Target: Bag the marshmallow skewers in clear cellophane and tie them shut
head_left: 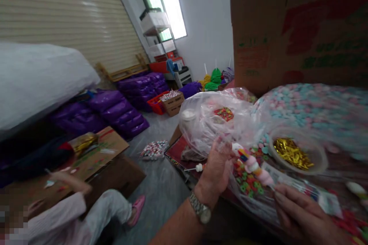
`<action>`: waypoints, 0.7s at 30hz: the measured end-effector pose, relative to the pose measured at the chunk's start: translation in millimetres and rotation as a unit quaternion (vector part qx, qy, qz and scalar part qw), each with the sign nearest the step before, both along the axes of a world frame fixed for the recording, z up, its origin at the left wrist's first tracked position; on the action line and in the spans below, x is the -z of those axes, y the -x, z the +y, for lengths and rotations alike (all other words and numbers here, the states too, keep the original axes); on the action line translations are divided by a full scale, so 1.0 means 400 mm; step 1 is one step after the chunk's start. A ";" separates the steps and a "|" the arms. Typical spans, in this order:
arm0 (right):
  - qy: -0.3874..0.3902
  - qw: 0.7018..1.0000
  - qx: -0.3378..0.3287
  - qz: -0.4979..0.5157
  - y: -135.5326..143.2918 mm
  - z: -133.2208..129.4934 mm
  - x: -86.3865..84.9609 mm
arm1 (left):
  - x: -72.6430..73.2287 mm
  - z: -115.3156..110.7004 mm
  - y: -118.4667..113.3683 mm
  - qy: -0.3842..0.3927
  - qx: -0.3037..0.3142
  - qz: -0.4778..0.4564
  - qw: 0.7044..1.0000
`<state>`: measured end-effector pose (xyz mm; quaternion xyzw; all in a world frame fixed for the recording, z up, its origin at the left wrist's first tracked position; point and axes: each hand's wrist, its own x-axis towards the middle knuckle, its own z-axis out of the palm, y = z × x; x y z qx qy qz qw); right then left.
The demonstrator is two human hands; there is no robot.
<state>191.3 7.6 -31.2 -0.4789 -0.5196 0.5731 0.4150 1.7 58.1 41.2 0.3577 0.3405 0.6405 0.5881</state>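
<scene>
Pinching skewer (254, 166) with right hand (304, 214), angled toward left hand (215, 170).
Cannot tell left grip; bowl (321, 160) beyond right, bag (241, 128) beyond left.

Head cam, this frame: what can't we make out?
All in the head view:
Candy skewer, near end of its stick: covered by the right hand.
Left hand, what its fingertips grip, if anything: blurred.
Second skewer, inner end: behind the left hand.
Large cardboard box: lettering blurred, right side cut off by the frame edge.
</scene>
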 end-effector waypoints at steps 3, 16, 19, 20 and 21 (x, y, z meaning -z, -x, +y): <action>0.112 0.988 -0.082 0.060 0.019 -0.015 -0.008 | -0.005 0.019 -0.028 0.056 0.068 -0.110 0.990; 0.169 0.966 -0.088 0.177 0.065 -0.001 -0.029 | 0.055 -0.006 -0.056 0.106 0.148 -0.111 0.977; 0.209 0.946 -0.145 0.203 0.055 -0.003 -0.030 | 0.016 0.030 0.004 0.082 0.175 -0.166 0.967; 0.216 0.943 -0.165 0.194 0.049 -0.004 -0.030 | 0.004 0.044 0.015 0.081 0.174 -0.176 0.965; 0.198 0.952 -0.171 0.162 0.043 -0.004 -0.028 | -0.006 0.055 0.019 0.085 0.166 -0.179 0.966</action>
